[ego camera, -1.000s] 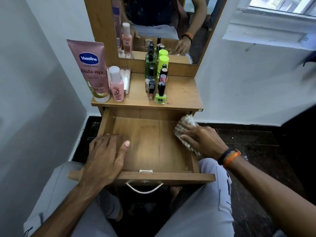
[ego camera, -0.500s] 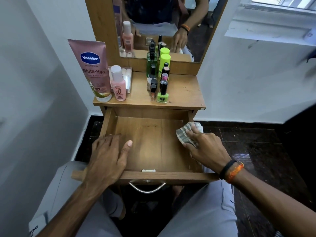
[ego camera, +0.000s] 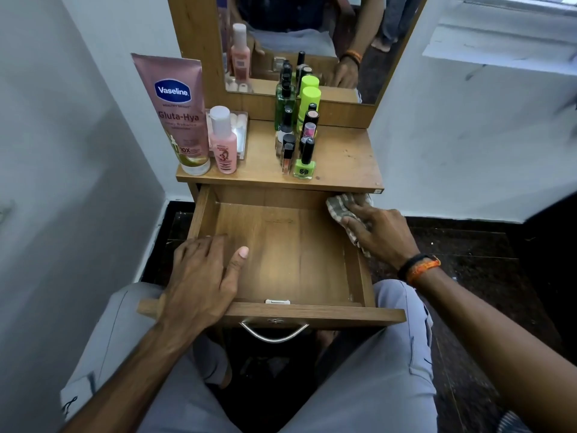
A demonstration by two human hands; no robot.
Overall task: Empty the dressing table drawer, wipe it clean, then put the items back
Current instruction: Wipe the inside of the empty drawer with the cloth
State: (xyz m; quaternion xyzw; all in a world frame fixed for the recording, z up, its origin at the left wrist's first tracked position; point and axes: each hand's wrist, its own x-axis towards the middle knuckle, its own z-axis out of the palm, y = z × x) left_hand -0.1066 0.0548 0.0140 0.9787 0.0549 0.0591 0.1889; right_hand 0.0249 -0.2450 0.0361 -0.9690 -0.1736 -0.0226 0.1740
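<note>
The wooden drawer (ego camera: 327,314) is pulled out over my lap and its floor is bare. My left hand (ego camera: 199,276) rests flat on the drawer's front left corner, fingers spread over the left wall. At the far end of the drawer's right wall, just under the tabletop's edge, my right hand (ego camera: 381,235) holds a checked cloth (ego camera: 338,207) against the wall. Part of the cloth hangs below my palm. The items stand on the tabletop (ego camera: 343,157): a pink Vaseline tube (ego camera: 175,110), a pink bottle (ego camera: 222,142), a clear box (ego camera: 241,132) and several small nail polish bottles (ego camera: 304,165).
A mirror (ego camera: 312,26) rises behind the tabletop and reflects my arm. A white wall runs close along the left, another stands behind on the right. Dark floor lies to the right of the drawer. My knees sit under the drawer front and its metal handle (ego camera: 273,335).
My right hand has slid the cloth away from me along the drawer's right wall, up to the far corner under the tabletop. My left hand has stayed in place.
</note>
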